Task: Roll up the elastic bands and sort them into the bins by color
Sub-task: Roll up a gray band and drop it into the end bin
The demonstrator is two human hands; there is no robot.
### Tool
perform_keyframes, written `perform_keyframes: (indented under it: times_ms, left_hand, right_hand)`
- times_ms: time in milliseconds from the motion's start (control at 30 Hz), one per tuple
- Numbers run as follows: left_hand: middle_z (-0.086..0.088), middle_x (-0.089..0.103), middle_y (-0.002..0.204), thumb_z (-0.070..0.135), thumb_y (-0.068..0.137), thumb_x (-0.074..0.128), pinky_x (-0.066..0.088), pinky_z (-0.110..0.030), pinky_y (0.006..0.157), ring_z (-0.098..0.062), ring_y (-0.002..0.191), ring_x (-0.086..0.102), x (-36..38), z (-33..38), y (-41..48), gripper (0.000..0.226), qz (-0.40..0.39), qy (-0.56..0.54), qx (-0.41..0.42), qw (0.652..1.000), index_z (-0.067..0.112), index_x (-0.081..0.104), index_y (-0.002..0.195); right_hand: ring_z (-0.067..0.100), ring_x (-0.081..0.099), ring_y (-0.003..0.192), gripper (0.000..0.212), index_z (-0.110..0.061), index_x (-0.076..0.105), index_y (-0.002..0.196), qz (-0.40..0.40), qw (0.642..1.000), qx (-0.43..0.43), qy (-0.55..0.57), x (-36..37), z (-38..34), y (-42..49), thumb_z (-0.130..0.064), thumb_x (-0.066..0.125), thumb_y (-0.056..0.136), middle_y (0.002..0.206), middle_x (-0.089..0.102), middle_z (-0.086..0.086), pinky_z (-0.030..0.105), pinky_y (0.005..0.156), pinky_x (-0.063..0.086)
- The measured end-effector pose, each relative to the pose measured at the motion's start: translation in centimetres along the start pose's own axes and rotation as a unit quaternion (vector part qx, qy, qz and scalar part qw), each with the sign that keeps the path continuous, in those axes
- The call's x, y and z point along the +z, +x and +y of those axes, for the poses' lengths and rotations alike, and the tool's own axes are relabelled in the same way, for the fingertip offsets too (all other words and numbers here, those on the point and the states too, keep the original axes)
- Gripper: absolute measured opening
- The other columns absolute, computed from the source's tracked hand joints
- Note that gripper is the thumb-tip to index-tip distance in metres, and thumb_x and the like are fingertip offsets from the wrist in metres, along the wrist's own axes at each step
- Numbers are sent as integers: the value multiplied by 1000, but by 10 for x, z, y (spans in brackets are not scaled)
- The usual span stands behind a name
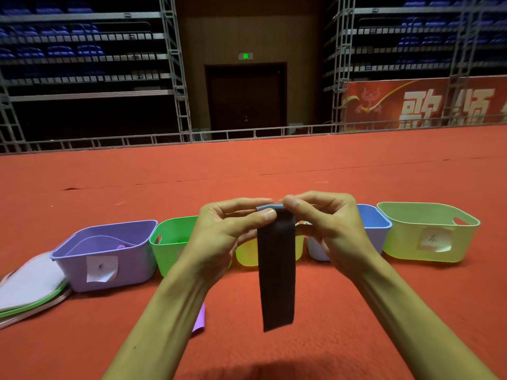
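A purple strip (199,316) lies on the red carpet (356,325), partly hidden by the left forearm. Above it a dark elastic band (276,270) hangs straight down, and the left hand (219,237) and right hand (329,231) both pinch its rolled top end between thumb and fingers. Behind stands a row of bins on the carpet, from left to right: purple bin (109,270), green bin (167,242), yellow bin (247,253), blue bin (373,220), pale green bin (428,237)

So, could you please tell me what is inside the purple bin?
Inside the purple bin, one small pinkish-purple roll shows just above the front rim. The bin's front wall hides the nearer part of its floor, so more could lie there unseen.
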State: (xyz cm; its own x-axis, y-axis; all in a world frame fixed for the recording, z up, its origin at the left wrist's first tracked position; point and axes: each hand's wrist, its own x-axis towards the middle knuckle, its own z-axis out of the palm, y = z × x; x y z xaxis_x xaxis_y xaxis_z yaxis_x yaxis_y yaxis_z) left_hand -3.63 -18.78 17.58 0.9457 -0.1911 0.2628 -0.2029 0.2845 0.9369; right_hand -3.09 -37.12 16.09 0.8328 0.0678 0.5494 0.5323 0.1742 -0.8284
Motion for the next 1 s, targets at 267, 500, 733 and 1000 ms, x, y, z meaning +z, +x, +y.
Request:
perform_keyframes:
  times_ms: [267, 500, 733, 1000]
  left_hand:
    - [-15, 78, 100, 15, 66, 79, 59, -26, 76, -20, 94, 75, 1, 3, -2, 31, -18, -1, -10, 1000, 4, 79, 95]
    - [-15, 79, 93, 12, 59, 83, 60, -26, 81, -20, 91, 75, 3, -2, -2, 24, -1, 32, 31, 999, 11, 82, 83]
    - [-17, 79, 91, 7, 55, 84, 61, -31, 86, -25, 89, 76, 3, -8, -2, 26, 2, 25, 64, 998, 11, 83, 81]
    - [-11, 79, 100, 21, 69, 85, 58, -24, 74, -16, 93, 75, 3, -4, -8, 30, -34, 54, 19, 998, 11, 80, 97]
  right_hand:
    - [15, 73, 75, 18, 4, 79, 92, 19, 992, -113, -60, -3, 5, -2, -10, 77, 82, 81, 79, 11, 25, 68, 57]
    - [26, 73, 87, 21, 6, 77, 99, -5, 993, -111, -41, -11, 14, -4, -4, 82, 81, 91, 76, 21, 31, 79, 57]
    - [23, 76, 81, 23, -1, 79, 94, -11, 998, -45, -41, -9, 12, -7, -21, 79, 83, 90, 79, 15, 35, 70, 61]
    - [7, 71, 73, 19, 1, 78, 96, -2, 990, -117, -75, -9, 11, -10, -3, 81, 78, 85, 80, 7, 16, 70, 53]
